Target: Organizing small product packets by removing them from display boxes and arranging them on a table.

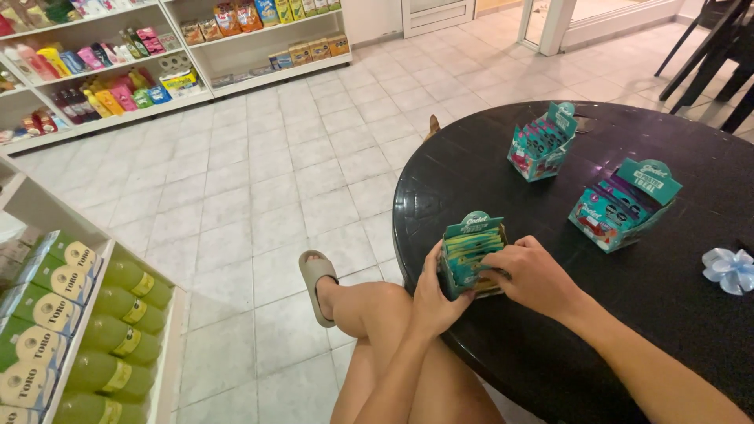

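Observation:
A small teal display box [469, 235] full of thin packets stands near the front edge of a round black table [597, 314]. My left hand [434, 296] grips the box's left side and bottom. My right hand [534, 276] rests its fingers on the packets at the box's right side. Two more teal display boxes stand further back: one at the middle [542, 143], one to the right [624, 206], both with their lids up.
A white and blue ribbon bow [730, 269] lies at the table's right edge. My crossed bare leg with a grey slipper [314, 283] sits below the table. Green bottles [118, 330] fill a shelf at lower left. Stocked shelves [157, 55] line the far wall across a tiled floor.

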